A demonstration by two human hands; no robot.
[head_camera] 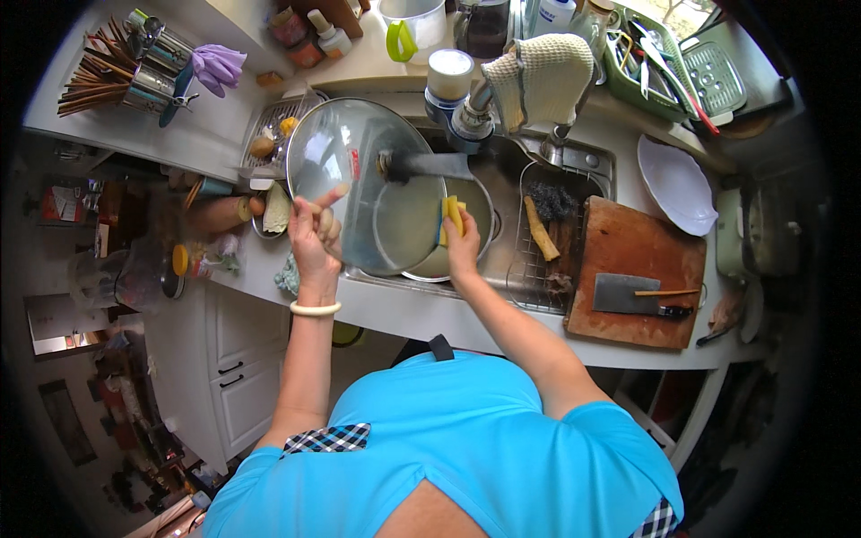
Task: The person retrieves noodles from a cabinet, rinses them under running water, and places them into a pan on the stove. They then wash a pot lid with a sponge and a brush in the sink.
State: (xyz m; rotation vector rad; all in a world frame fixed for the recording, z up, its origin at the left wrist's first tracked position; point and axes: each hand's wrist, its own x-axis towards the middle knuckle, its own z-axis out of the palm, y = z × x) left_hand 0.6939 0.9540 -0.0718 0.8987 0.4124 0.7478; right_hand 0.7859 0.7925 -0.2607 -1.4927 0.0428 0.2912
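My left hand [316, 235] grips the near left rim of a large glass pot lid [329, 195], held tilted over the sink with a finger along the glass. The lid has a metal rim and an upright handle [424, 166]. A folded yellow sponge [453, 216], with a blue edge showing, is pinched in my right hand [464, 245] at the lid's right rim. Beneath, partly seen through the glass, a round metal basin [489, 202] of cloudy water sits in the steel sink [501, 269].
A wire rack [514, 289] in the sink's right side holds a steel scourer [550, 200] and a pale root-like piece [540, 228]. Right of it, a cleaver [625, 294] lies on a wooden cutting board [639, 242]. Behind stand the faucet [555, 144] and a white dish [676, 185].
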